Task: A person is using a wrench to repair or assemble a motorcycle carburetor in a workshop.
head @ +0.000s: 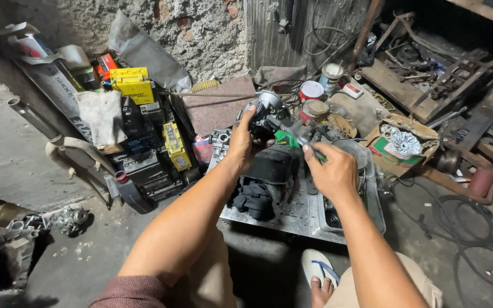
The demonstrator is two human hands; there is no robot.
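Nearest, a bare foot in a white sandal (318, 269) is cut off by the bottom edge. Beyond it a metal tray (292, 215) on the floor holds a dark cloth (254, 199) and small parts too murky to name. Over the tray, the left hand (241, 145) is clamped around a grey carburetor (268, 111), hiding its near side. Just right, the right hand (332, 171) is closed on a green-handled screwdriver (292, 138), tip against the carburetor. Farther right, an open carton (400, 145) holds a silvery finned part.
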